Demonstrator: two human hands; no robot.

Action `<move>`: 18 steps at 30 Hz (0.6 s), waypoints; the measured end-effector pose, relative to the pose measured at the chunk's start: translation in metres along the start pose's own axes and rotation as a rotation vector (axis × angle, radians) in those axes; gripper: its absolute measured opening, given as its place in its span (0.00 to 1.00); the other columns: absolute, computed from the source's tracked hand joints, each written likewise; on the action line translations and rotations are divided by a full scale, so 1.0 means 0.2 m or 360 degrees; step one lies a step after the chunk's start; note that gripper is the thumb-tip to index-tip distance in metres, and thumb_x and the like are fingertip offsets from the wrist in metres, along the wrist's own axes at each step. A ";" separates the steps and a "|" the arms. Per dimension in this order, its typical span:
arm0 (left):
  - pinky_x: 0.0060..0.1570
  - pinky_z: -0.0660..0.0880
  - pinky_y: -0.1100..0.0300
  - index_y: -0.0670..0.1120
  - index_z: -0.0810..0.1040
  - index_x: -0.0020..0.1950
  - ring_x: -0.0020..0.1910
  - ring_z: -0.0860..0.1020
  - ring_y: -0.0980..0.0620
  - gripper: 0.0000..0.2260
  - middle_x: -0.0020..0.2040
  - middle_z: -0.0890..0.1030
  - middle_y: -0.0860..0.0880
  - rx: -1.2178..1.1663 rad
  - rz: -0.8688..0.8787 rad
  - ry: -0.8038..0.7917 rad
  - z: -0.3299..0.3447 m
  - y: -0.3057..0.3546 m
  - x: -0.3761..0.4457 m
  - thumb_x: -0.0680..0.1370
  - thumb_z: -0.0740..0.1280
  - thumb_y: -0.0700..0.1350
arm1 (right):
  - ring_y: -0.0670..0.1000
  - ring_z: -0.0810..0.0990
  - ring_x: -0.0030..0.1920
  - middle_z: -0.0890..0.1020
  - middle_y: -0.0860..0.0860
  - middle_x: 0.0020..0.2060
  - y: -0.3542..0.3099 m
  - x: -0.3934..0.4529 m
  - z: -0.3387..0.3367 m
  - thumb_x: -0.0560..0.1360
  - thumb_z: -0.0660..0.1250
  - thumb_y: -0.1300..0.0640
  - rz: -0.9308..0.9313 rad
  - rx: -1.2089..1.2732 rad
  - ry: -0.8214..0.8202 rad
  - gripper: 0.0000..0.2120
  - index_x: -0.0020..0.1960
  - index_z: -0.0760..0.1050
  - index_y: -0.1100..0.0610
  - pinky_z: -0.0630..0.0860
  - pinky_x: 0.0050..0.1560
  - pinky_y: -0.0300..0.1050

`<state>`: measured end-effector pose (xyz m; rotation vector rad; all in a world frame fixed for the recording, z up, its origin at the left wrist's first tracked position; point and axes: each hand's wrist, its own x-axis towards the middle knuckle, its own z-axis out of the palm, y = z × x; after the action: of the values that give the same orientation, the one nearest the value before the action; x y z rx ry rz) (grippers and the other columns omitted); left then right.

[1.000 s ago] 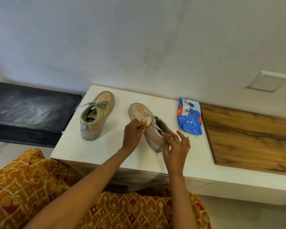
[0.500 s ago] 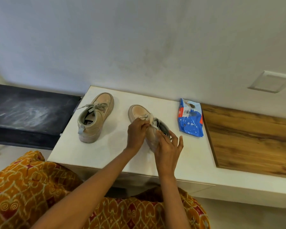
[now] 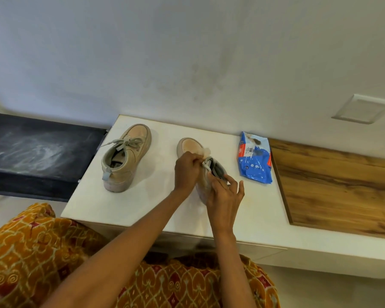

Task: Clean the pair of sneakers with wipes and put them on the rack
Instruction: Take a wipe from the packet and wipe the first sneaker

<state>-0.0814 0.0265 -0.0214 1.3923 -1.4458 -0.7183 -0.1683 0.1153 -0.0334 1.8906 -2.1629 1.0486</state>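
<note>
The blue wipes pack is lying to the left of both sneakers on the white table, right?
Not quite. The head view shows the blue wipes pack lying to the right of both sneakers, beside the sneaker being wiped. The other sneaker sits farthest left. It is on the white table.

Soft even daylight, wide-angle edge distortion

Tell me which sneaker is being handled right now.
The right-hand sneaker, nearer the blue wipes packet. The left hand pinches a wipe at its laces and the right hand holds its heel. The other sneaker stands untouched.
</note>
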 end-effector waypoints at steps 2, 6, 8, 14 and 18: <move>0.45 0.72 0.72 0.40 0.83 0.48 0.43 0.78 0.54 0.05 0.46 0.83 0.45 -0.0054 -0.0031 0.0070 0.00 0.00 -0.08 0.74 0.68 0.37 | 0.56 0.77 0.59 0.83 0.54 0.50 0.00 0.01 0.00 0.63 0.77 0.63 -0.0022 0.0022 -0.0006 0.21 0.55 0.80 0.58 0.58 0.70 0.58; 0.44 0.72 0.76 0.41 0.83 0.47 0.43 0.77 0.58 0.04 0.45 0.82 0.50 -0.0173 -0.0035 0.0161 -0.03 0.03 -0.26 0.74 0.69 0.38 | 0.58 0.79 0.55 0.84 0.53 0.46 0.02 0.02 -0.06 0.65 0.75 0.64 -0.0109 0.0153 -0.0014 0.15 0.51 0.81 0.56 0.61 0.67 0.60; 0.46 0.69 0.79 0.41 0.83 0.48 0.43 0.76 0.61 0.05 0.46 0.80 0.52 -0.0180 0.0036 0.0133 -0.05 0.04 -0.32 0.74 0.69 0.37 | 0.58 0.78 0.55 0.84 0.53 0.46 0.04 0.01 -0.10 0.70 0.66 0.60 -0.0155 0.0157 -0.0043 0.12 0.51 0.82 0.55 0.61 0.66 0.62; 0.42 0.76 0.62 0.40 0.83 0.48 0.41 0.79 0.48 0.06 0.44 0.81 0.43 0.0088 0.0106 0.0079 -0.20 -0.08 -0.19 0.75 0.67 0.37 | 0.59 0.75 0.61 0.83 0.55 0.52 0.04 -0.04 -0.13 0.67 0.72 0.69 -0.0110 -0.0040 0.0012 0.19 0.56 0.80 0.56 0.61 0.68 0.62; 0.38 0.69 0.60 0.41 0.83 0.48 0.43 0.77 0.46 0.09 0.45 0.80 0.43 0.0455 0.0163 -0.0056 -0.26 -0.14 -0.04 0.77 0.63 0.39 | 0.58 0.74 0.64 0.82 0.55 0.54 -0.03 -0.04 -0.10 0.70 0.71 0.65 -0.0147 -0.0109 0.0050 0.15 0.56 0.79 0.57 0.60 0.69 0.61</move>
<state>-0.0236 0.0393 -0.0306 1.5127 -1.6843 -0.4863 -0.1675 0.1335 -0.0197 1.9106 -2.0459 0.9685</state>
